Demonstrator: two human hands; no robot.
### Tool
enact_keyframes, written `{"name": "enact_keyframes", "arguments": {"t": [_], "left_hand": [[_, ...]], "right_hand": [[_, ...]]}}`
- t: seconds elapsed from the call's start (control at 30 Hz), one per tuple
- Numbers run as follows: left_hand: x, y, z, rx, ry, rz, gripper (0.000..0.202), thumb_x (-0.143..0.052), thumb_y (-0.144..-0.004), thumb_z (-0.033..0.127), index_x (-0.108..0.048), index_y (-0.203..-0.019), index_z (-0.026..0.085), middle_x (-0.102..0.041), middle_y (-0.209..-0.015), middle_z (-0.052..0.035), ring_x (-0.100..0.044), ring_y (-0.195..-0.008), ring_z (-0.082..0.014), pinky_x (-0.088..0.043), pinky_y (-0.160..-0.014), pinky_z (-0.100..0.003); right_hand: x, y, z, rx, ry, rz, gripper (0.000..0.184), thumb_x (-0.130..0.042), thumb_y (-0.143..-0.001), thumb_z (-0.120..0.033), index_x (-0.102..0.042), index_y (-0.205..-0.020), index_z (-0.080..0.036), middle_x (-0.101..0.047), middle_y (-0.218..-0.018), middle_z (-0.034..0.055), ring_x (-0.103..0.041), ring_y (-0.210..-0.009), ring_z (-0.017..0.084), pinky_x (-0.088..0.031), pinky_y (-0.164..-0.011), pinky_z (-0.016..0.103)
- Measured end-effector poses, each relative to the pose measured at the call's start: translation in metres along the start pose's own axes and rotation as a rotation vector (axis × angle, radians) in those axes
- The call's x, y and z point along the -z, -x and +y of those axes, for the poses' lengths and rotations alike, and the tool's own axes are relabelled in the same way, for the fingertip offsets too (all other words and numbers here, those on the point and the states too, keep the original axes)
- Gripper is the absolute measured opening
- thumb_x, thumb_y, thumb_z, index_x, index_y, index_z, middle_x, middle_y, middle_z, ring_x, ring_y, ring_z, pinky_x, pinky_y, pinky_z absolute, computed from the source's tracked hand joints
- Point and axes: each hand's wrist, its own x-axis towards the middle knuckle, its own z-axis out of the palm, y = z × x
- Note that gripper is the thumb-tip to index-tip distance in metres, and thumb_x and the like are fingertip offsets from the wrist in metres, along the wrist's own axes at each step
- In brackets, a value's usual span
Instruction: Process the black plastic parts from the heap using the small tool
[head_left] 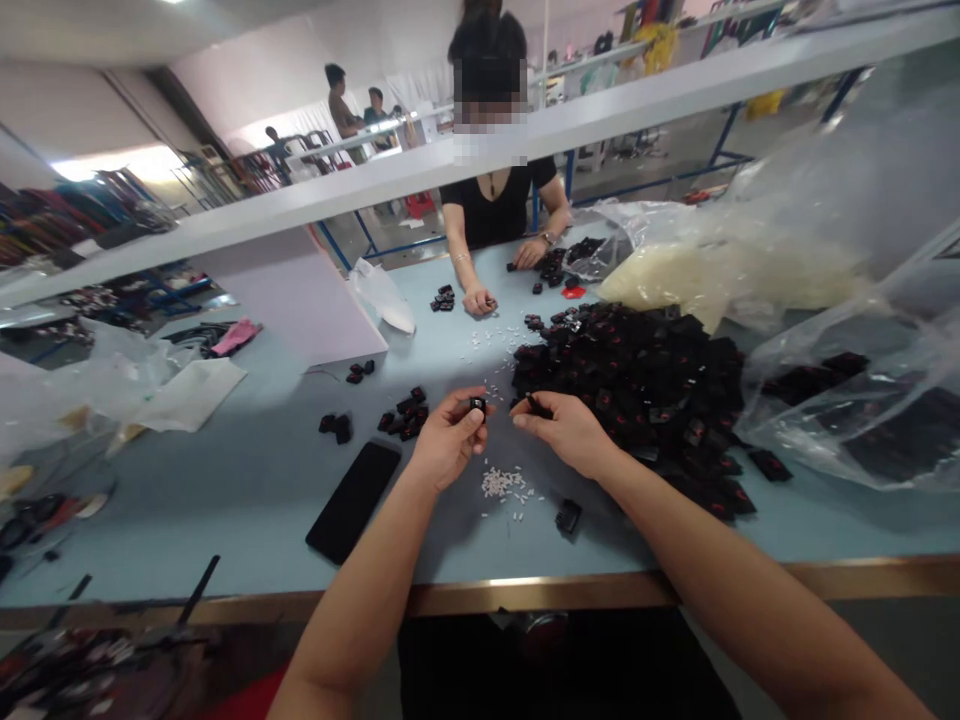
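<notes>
My left hand (450, 435) is closed in a pinch on a small black plastic part (477, 404), held above the light blue table (247, 480). A few centimetres to its right, my right hand (564, 428) has its fingers pressed together on something small and dark that I cannot make out. Just below both hands lies a little heap of tiny white pieces (502, 484). A large pile of black parts with red marks (637, 385) spreads out right of my right hand. One loose black part (568, 516) rests near the table's front edge.
A black phone (354, 500) lies left of my left arm. Small groups of black parts (405, 415) sit beyond it. Clear plastic bags (847, 400) crowd the right side. Across the table a person's hands (480, 298) work among more black parts. A white shelf rail (375, 190) runs overhead.
</notes>
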Motion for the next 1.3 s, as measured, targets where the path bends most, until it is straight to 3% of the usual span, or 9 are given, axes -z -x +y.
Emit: {"name": "enact_keyframes", "arguments": {"t": [0.17,0.4,0.7,1.03,1.3], "left_hand": [[-0.008,0.004,0.001,0.032,0.148,-0.013,0.042,-0.084,-0.072,0.025,-0.067,-0.109,0.019,-0.070,-0.091,-0.0036,-0.066,-0.065,-0.0092,-0.056,-0.058,-0.020],[-0.009,0.007,-0.007,0.036,0.163,-0.097,0.038,-0.082,-0.074,0.023,-0.067,-0.109,0.021,-0.071,-0.093,-0.0036,-0.070,-0.073,-0.0149,-0.057,-0.061,-0.024],[-0.014,0.007,-0.012,-0.019,0.127,-0.145,0.037,-0.084,-0.071,0.024,-0.068,-0.104,0.021,-0.071,-0.081,-0.0020,-0.069,-0.073,-0.0154,-0.056,-0.064,-0.027],[-0.014,0.008,-0.013,-0.025,0.083,-0.137,0.037,-0.086,-0.069,0.025,-0.068,-0.101,0.020,-0.070,-0.081,-0.0012,-0.069,-0.071,-0.0151,-0.056,-0.064,-0.028],[-0.012,0.007,-0.014,-0.023,0.069,-0.153,0.035,-0.086,-0.068,0.022,-0.070,-0.099,0.019,-0.072,-0.077,-0.0012,-0.071,-0.069,-0.0154,-0.058,-0.065,-0.028]], "right_hand": [[0.000,0.001,-0.004,-0.113,-0.191,0.034,0.031,-0.073,-0.070,-0.039,-0.068,-0.091,-0.017,-0.054,-0.064,-0.0041,-0.038,-0.050,0.009,-0.029,-0.049,0.025],[-0.003,0.004,-0.004,-0.106,-0.365,0.045,0.033,-0.080,-0.067,-0.040,-0.066,-0.087,-0.018,-0.059,-0.070,-0.0021,-0.043,-0.054,0.009,-0.030,-0.049,0.025],[-0.004,0.006,-0.008,-0.062,-0.310,-0.021,0.034,-0.076,-0.072,-0.047,-0.068,-0.083,-0.016,-0.058,-0.065,-0.0020,-0.042,-0.055,0.009,-0.032,-0.053,0.026],[-0.002,0.007,-0.010,-0.005,-0.181,-0.030,0.030,-0.074,-0.074,-0.046,-0.068,-0.080,-0.018,-0.069,-0.072,0.0025,-0.058,-0.066,0.014,-0.047,-0.065,0.030],[-0.001,0.005,-0.008,0.014,-0.173,-0.042,0.031,-0.076,-0.073,-0.046,-0.067,-0.077,-0.017,-0.069,-0.072,0.0030,-0.061,-0.067,0.015,-0.047,-0.068,0.031]]}}
